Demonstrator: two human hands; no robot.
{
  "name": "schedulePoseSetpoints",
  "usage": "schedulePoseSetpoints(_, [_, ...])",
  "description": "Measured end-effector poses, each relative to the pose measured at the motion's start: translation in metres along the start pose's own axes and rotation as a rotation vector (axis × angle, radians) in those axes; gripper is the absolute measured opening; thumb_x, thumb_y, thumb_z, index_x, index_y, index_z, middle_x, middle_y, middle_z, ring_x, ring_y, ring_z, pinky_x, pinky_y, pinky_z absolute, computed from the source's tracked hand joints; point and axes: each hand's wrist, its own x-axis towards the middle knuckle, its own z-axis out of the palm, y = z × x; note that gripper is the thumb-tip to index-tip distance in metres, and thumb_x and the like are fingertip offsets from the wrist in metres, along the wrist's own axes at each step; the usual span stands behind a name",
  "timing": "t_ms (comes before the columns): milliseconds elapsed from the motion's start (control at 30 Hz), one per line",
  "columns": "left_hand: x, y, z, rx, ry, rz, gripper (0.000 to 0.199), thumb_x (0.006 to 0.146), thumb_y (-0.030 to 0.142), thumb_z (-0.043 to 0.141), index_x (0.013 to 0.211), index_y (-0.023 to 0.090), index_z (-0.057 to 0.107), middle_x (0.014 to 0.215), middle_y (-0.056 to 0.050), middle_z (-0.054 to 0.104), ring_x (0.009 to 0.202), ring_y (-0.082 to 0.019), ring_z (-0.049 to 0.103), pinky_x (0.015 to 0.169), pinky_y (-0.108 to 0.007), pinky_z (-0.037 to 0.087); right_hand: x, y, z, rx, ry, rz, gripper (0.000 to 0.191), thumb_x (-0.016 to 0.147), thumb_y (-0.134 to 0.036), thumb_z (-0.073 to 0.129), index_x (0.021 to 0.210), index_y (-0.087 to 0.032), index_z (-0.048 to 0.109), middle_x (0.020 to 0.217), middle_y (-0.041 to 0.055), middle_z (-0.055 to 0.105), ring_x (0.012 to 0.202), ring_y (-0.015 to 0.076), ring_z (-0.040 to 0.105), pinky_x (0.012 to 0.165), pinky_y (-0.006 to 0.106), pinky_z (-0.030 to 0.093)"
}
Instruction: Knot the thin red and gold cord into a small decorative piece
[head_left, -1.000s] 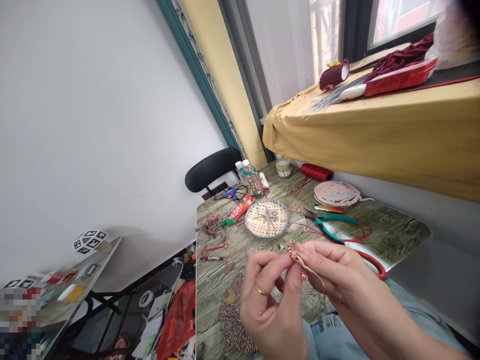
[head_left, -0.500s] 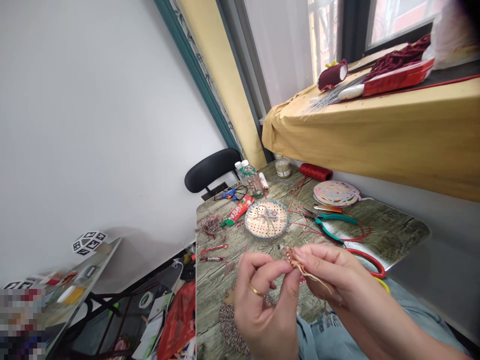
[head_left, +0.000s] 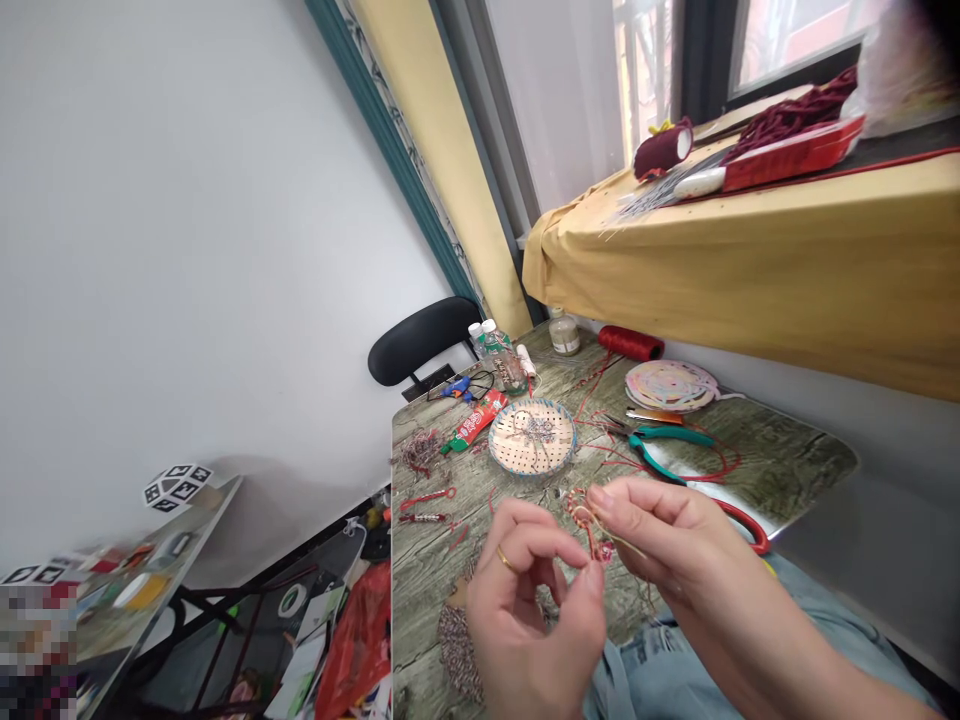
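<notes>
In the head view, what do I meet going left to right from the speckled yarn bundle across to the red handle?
Speckled yarn bundle → left hand → braided cord → right hand → red handle.

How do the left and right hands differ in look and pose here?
The left hand wears a gold-coloured ring; the right hand shows none. The left hand's thumb and forefinger come together lower in view; the right hand pinches the patterned cord higher up. Whether the left also grips it is unclear. Both are ungloved and close to the cord.
</notes>
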Motion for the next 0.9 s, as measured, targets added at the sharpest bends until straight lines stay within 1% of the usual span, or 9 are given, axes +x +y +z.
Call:
schedulePoseSetpoints(67, [0.001, 0.004, -0.007, -0.105, -0.102, -0.101, 0.018, 0.078, 0.019, 0.07, 0.061, 0.023, 0.064, 0.068, 0.003, 0.053, 0.054, -0.009, 0.045, 0.048, -0.02, 0.036, 0.001, 0.002, -0.001, -0.019, 0.015, -0.027, 0.049, 0.076, -0.057, 0.07, 0.053, -0.024, 0.042, 0.056, -0.0073, 0.028, 0.057, 0.0142, 0.016, 0.051, 0.031, 0.017])
schedulePoseSetpoints(133, [0.0, 0.009, -0.017, -0.115, -0.232, -0.144, 0.033, 0.078, 0.038, 0.076, 0.052, 0.023, 0.062, 0.059, 0.001, 0.051, 0.049, -0.01, 0.046, 0.045, -0.022, 0.036, 0.002, 0.004, -0.003, -0.058, 0.047, -0.05, 0.05, 0.078, -0.057, 0.068, 0.053, -0.024, 0.042, 0.056, -0.0073, 0.028, 0.057, 0.0142, 0.015, 0.051, 0.031, 0.016])
schedulePoseSetpoints(200, [-0.002, 0.012, -0.028, -0.105, -0.36, -0.147, 0.041, 0.068, 0.052, 0.082, 0.046, 0.025, 0.061, 0.048, 0.001, 0.047, 0.04, -0.012, 0.047, 0.038, -0.024, 0.036, 0.004, 0.005, -0.005, -0.093, 0.07, -0.072, 0.048, 0.078, -0.059, 0.068, 0.056, -0.023, 0.047, 0.058, -0.0063, 0.031, 0.058, 0.0145, 0.018, 0.052, 0.03, 0.018])
schedulePoseSetpoints(233, [-0.003, 0.012, -0.033, -0.1, -0.356, -0.149, 0.041, 0.065, 0.053, 0.083, 0.045, 0.026, 0.061, 0.043, 0.002, 0.044, 0.036, -0.012, 0.046, 0.035, -0.025, 0.034, 0.004, 0.005, -0.006, -0.101, 0.076, -0.077, 0.046, 0.078, -0.06, 0.067, 0.058, -0.022, 0.05, 0.059, -0.0057, 0.033, 0.059, 0.0148, 0.02, 0.053, 0.03, 0.018])
schedulePoseSetpoints(367, [-0.003, 0.005, -0.034, -0.092, -0.25, -0.174, 0.028, 0.08, 0.045, 0.075, 0.058, 0.028, 0.07, 0.042, 0.001, 0.05, 0.036, -0.014, 0.049, 0.033, -0.025, 0.036, 0.004, 0.002, -0.005, -0.088, 0.085, -0.079, 0.048, 0.075, -0.063, 0.069, 0.057, -0.022, 0.05, 0.058, -0.0058, 0.033, 0.059, 0.0149, 0.02, 0.052, 0.03, 0.019])
schedulePoseSetpoints(467, [0.001, -0.001, -0.017, -0.089, 0.008, -0.227, 0.009, 0.084, 0.025, 0.073, 0.077, 0.029, 0.076, 0.061, 0.003, 0.065, 0.047, -0.009, 0.053, 0.042, -0.018, 0.042, 0.003, -0.001, -0.003, -0.046, 0.071, -0.069, 0.05, 0.072, -0.063, 0.072, 0.055, -0.023, 0.049, 0.057, -0.0062, 0.032, 0.058, 0.0148, 0.018, 0.051, 0.03, 0.019])
schedulePoseSetpoints(567, [0.004, -0.005, 0.0, -0.067, 0.204, -0.124, 0.02, 0.077, 0.008, 0.074, 0.076, 0.028, 0.075, 0.074, 0.006, 0.067, 0.058, -0.006, 0.055, 0.051, -0.012, 0.044, 0.001, -0.001, -0.001, 0.006, 0.042, -0.044, 0.046, 0.071, -0.061, 0.074, 0.058, -0.022, 0.054, 0.06, -0.0045, 0.037, 0.061, 0.0154, 0.023, 0.053, 0.029, 0.022])
schedulePoseSetpoints(700, [0.003, -0.009, 0.009, -0.024, 0.166, 0.109, 0.03, 0.075, 0.0, 0.071, 0.079, 0.029, 0.076, 0.077, 0.007, 0.067, 0.061, -0.006, 0.058, 0.053, -0.011, 0.047, -0.001, 0.001, -0.001, 0.052, 0.019, -0.012, 0.045, 0.069, -0.06, 0.076, 0.059, -0.021, 0.056, 0.061, -0.0046, 0.038, 0.062, 0.0149, 0.025, 0.054, 0.028, 0.023])
schedulePoseSetpoints(900, [-0.002, -0.009, 0.012, 0.102, 0.208, 0.208, 0.034, 0.076, -0.002, 0.069, 0.087, 0.03, 0.076, 0.081, 0.007, 0.069, 0.07, -0.007, 0.063, 0.057, -0.011, 0.05, 0.0, 0.001, 0.001, 0.086, 0.021, 0.006, 0.044, 0.07, -0.058, 0.077, 0.06, -0.021, 0.056, 0.062, -0.0037, 0.042, 0.063, 0.0153, 0.032, 0.055, 0.028, 0.027])
